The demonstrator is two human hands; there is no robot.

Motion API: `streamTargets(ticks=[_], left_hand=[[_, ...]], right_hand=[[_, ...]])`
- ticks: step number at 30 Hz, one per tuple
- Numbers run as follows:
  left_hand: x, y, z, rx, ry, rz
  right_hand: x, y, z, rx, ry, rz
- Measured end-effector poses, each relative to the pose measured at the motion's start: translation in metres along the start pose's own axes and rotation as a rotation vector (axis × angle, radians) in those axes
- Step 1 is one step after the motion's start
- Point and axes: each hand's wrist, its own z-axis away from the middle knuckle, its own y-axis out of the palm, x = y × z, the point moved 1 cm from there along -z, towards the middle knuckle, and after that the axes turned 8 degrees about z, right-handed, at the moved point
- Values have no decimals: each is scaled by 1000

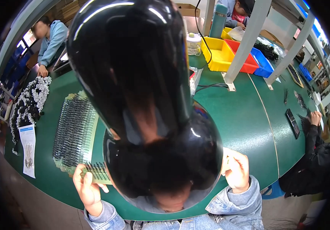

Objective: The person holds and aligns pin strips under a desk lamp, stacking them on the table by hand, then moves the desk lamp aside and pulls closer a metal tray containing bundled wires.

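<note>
A pale green strip (103, 181) with a row of dark upright pins is pinched at its left end by my left hand (88, 189). My right hand (237, 171) is closed on a pale green end piece at the other side, which may be the same strip. Between my hands a large glossy black rounded object (161, 165) fills the middle of the view and hides whatever lies behind it. Just beyond my left hand lies a stack of similar pale green strips (75, 132), dense with dark pins.
To the left lie a white packet (28, 151) and a heap of white and black small parts (29, 101), near a person in blue. Yellow (216, 53), red (246, 61) and blue bins (262, 63) stand behind metal posts (247, 42). A phone (292, 123) lies right, near another person's hand (315, 118).
</note>
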Motion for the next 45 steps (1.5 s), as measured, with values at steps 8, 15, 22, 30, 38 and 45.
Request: streamTargets(ticks=[8, 15, 22, 30, 38, 45], left_hand=[[-1, 20, 0, -136, 11, -37], [-6, 46, 3, 33, -30, -42], [-11, 53, 10, 74, -71, -208], [-8, 49, 15, 164, -237, -140], [3, 50, 17, 231, -206, 30], [1, 51, 19, 187, -164, -25]], right_hand=[[-3, -1, -3, -101, 2, -67], [-9, -22, -2, -305, 90, 48], [-22, -30, 1, -272, -428, 896], [-34, -37, 3, -417, -144, 607], [-28, -45, -7, -347, 13, -582], [-7, -18, -12, -696, 138, -380]])
